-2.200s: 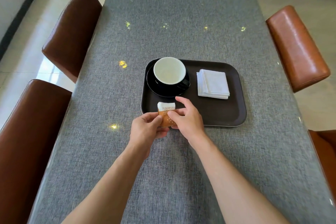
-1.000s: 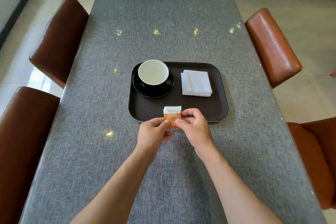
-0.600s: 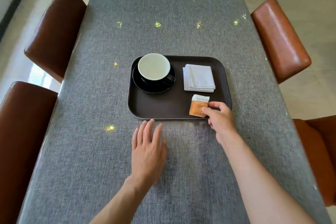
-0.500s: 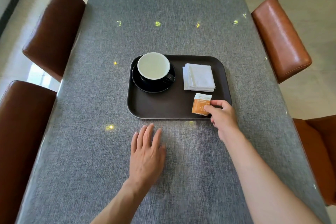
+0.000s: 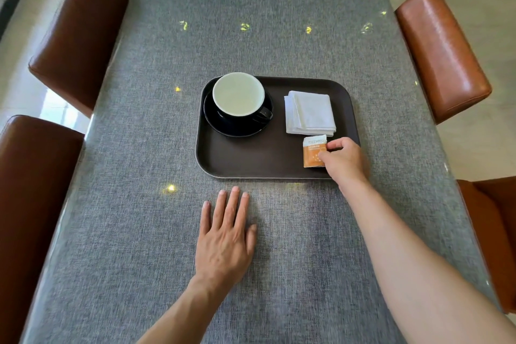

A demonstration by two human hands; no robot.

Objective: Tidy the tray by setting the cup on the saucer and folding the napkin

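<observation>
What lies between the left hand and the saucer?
In the head view: bare grey tablecloth, then empty tray floor lies between left hand and saucer.

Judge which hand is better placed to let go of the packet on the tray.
Right. The right hand already pinches the packet over the tray; the left hand lies flat on the table.

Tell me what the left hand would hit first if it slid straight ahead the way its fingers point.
Most likely the near rim of the tray: the left hand lies flat on the table, fingers aimed at it, with only bare cloth between.
</observation>
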